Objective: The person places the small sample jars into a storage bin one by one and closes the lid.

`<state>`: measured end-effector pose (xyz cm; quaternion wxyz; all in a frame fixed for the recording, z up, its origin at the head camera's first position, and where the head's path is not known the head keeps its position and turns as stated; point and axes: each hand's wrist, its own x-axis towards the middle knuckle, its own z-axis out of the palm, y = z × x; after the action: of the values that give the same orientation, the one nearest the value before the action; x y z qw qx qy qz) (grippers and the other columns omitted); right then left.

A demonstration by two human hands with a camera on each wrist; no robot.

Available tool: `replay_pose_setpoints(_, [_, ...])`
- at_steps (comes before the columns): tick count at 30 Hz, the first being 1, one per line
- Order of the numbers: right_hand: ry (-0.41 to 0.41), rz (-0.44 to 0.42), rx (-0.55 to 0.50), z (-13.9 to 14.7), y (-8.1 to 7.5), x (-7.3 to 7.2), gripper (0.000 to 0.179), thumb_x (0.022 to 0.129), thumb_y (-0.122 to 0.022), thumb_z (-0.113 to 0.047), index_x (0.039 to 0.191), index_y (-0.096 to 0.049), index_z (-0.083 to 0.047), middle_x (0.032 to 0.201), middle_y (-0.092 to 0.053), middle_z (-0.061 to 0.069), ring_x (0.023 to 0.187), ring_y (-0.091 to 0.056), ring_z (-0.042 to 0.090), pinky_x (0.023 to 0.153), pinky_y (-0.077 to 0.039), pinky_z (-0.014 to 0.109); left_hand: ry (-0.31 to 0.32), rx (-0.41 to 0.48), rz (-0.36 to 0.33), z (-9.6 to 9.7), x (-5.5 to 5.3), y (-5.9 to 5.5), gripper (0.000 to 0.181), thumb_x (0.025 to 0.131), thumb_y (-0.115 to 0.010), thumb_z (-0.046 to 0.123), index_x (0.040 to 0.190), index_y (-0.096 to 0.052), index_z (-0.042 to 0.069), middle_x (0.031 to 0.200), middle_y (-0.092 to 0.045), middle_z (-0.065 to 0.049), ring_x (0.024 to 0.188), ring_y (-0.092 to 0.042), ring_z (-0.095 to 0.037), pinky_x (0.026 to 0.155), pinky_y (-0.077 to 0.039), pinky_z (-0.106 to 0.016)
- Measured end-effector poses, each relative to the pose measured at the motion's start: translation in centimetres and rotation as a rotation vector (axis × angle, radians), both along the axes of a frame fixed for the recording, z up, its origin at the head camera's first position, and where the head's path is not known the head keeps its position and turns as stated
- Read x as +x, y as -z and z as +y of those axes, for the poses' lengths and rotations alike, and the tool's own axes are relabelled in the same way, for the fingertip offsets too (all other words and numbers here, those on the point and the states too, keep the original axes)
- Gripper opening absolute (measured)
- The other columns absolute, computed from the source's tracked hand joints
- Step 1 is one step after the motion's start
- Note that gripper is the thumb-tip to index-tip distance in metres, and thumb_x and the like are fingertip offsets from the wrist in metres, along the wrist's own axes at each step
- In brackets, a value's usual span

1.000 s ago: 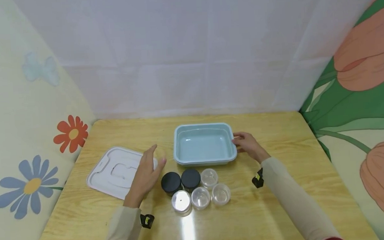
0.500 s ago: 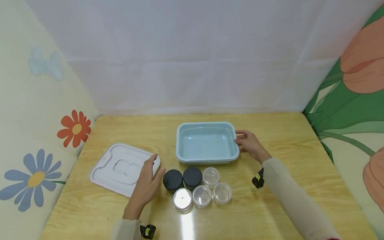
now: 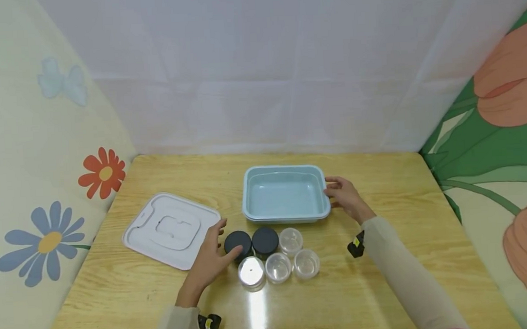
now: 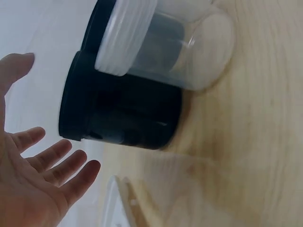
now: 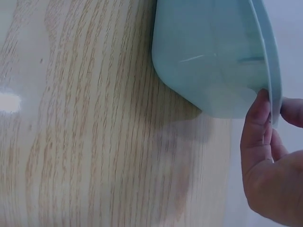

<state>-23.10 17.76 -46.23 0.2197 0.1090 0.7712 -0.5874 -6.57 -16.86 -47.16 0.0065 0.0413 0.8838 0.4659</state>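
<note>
Near black jars hovers the left hand (thumb apart).

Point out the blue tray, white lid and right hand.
Blue tray [image 3: 283, 199], head view: bare inner floor.
White lid [image 3: 173, 231], head view: middle of its top.
Right hand [image 5: 272, 176], right wrist view: middle of the hand.

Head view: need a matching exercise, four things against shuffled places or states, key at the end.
1. light-blue rectangular tub
2. white, round-cornered rectangular lid
3. two round, black-topped jars
4. left hand

A. side by side, nearer the wearer than the tub
B. fingers apart, beside the jars
C. rim held by the right hand
D. flat on the wood-grain table, left of the tub

Pairs: 1-C, 2-D, 3-A, 4-B
</note>
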Motion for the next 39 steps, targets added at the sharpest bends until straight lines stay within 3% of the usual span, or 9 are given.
replay_pose_setpoints(12, [0.019, 0.008, -0.016, 0.3, 0.3, -0.1, 0.051, 0.096, -0.050, -0.007, 0.145, -0.036, -0.010, 0.129, -0.046, 0.014, 0.097, -0.055, 0.017, 0.074, -0.054, 0.030, 0.011, 0.036, 0.056, 0.4, 0.0, 1.5, 0.078, 0.077, -0.078, 0.011, 0.140, -0.035, -0.003, 0.135, -0.045, -0.028, 0.117, -0.049, -0.043, 0.089, -0.049, -0.053])
replay_pose_setpoints(20, [0.017, 0.008, -0.027, 0.5, 0.5, 0.0, 0.051, 0.096, -0.051, -0.007, 0.145, -0.036, -0.010, 0.129, -0.045, 0.014, 0.095, -0.056, 0.015, 0.076, -0.054, 0.031, 0.029, 0.049, 0.002, 0.4, -0.1, 2.0, 0.079, 0.073, -0.082, 0.013, 0.138, -0.040, -0.001, 0.134, -0.050, -0.022, 0.117, -0.052, -0.036, 0.088, -0.051, -0.044])
replay_pose_setpoints(29, [0.027, -0.001, -0.025, 0.6, 0.6, 0.0, 0.052, 0.096, -0.051, -0.006, 0.145, -0.036, -0.009, 0.126, -0.046, 0.012, 0.098, -0.055, 0.018, 0.072, -0.054, 0.027, 0.019, 0.066, -0.014, 0.5, -0.1, 2.6, 0.080, 0.070, -0.084, 0.011, 0.137, -0.043, 0.001, 0.128, -0.055, -0.017, 0.114, -0.054, -0.031, 0.085, -0.052, -0.035])
replay_pose_setpoints(39, [0.015, 0.013, -0.045, 0.3, 0.5, 0.1, 0.050, 0.096, -0.051, -0.006, 0.144, -0.037, -0.009, 0.123, -0.047, 0.011, 0.093, -0.056, 0.015, 0.075, -0.055, 0.031, -0.019, 0.056, 0.024, 0.4, 0.3, 3.0, 0.078, 0.069, -0.084, 0.008, 0.136, -0.044, 0.000, 0.126, -0.057, -0.018, 0.111, -0.055, -0.031, 0.083, -0.053, -0.036])
